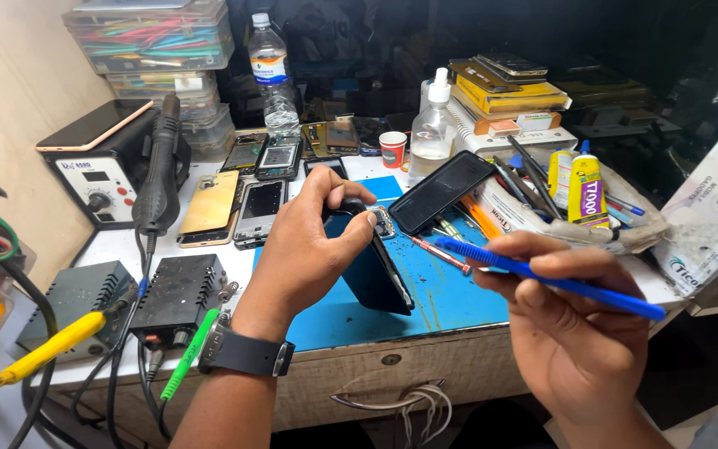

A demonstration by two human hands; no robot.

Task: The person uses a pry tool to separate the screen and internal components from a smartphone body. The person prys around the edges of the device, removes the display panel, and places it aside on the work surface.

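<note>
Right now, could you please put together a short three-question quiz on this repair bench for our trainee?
1. True or false: the left hand holds the dark phone tilted on its edge on the blue mat.
2. What does the right hand hold? A) a blue tool, B) a glue tube, C) a paper cup.
3. Which wrist wears the dark watch?

Key:
1. True.
2. A, the blue tool; the glue tube and the paper cup stand apart from it, further back.
3. The left wrist.
</note>
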